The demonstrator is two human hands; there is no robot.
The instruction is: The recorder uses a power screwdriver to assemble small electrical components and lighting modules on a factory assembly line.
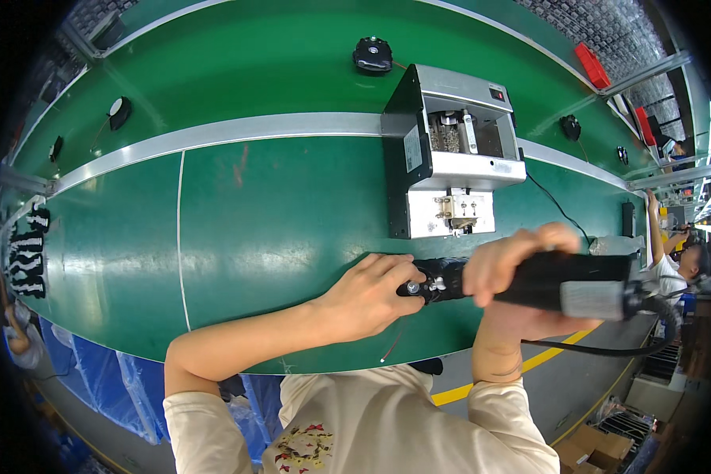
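Observation:
My right hand (498, 265) is wrapped round a black electric screwdriver (557, 276), slightly smeared by motion. The screwdriver lies nearly level, its cable end to the right and its front end toward my left hand. My left hand (365, 299) rests on the green bench, its fingers closed on a small black part with silver metal bits (428, 290). Fingers hide much of that part, and whether the screwdriver's tip touches it I cannot tell. A thin wire with a pale end (385, 359) lies near the bench's front edge. Just beyond my hands stands a grey and black screw feeder (442, 170).
A conveyor belt (253, 71) behind a metal rail (237, 132) carries black round parts (373, 55). Several black and silver pieces (30, 253) line the bench's left end. A clear bag (616, 245) lies to the right. People (671, 265) work farther along.

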